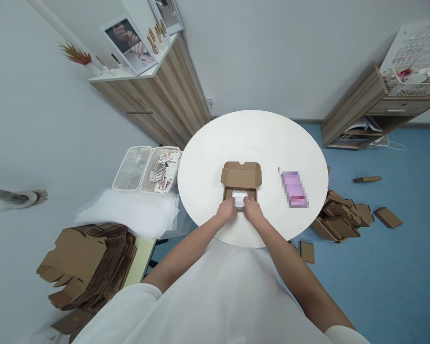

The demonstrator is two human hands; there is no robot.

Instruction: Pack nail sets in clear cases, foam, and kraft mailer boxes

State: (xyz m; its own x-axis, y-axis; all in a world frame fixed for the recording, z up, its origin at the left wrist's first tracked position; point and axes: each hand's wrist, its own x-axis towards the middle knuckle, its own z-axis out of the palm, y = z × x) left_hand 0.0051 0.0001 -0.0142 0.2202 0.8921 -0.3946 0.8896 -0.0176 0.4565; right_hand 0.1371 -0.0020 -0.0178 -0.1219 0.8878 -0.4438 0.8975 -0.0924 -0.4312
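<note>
From the head view, the only one I have, I read the clock with the open cardboard box (pixel 241 177) at its centre and 12 at the top. My two hands hide the box's near corners and both lower sides of the white packet (pixel 240 196) lying in it, and I can't make out what the packet contains. Out at 3 o'clock, a purple item (pixel 294 189) on the round white table (pixel 252 136) is pixelated past naming. The upper picture frame (pixel 167 15) near 11 is cut by the top edge, the shelf unit (pixel 358 102) at 2 runs off the right, and the stack of flat cardboard (pixel 80 251) at 8 trails into a blur.

The box's lid stands open toward 12, its small flaps toward 9 and 3; its long axis runs from 9 to 3. The packet sits over the tray's middle, squarely lined up with it; its own long axis I can't settle, partly covered as it is.

My left hand (pixel 226 210) is at 7 and my right hand (pixel 252 210) at 5, fingers curled, tips against the packet's two sides. Whether either hand's fingers are clamped on it, I can't tell.
</note>
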